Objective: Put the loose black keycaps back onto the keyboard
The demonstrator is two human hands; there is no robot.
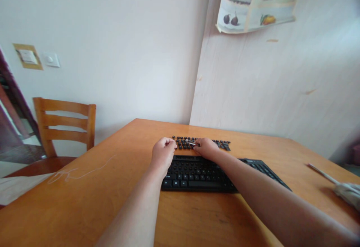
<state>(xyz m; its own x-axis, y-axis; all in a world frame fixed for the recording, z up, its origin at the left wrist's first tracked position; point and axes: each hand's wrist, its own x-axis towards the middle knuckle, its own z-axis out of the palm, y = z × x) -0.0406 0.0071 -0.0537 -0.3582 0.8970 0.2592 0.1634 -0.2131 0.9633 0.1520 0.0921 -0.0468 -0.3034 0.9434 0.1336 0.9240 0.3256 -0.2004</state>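
A black keyboard [205,184] lies on the wooden table, and many sockets in its upper rows show no keycaps. Behind it, loose black keycaps [180,144] are laid out in rows. My left hand [163,150] is closed in a pinch over the keyboard's far left corner, beside the keycaps; what its fingertips hold is hidden or too small to name. My right hand [206,148] is closed on a thin silver two-pronged tool [190,142], whose tips point left above the keycap rows. The right forearm crosses over the keyboard and covers part of its right half.
The wooden table [120,202] meets the wall at the back. A white string [92,172] lies at left, near a wooden chair [66,121]. At right is a thin stick [322,172] beside a crumpled greyish cloth [348,192]. A fruit poster [255,5] hangs above.
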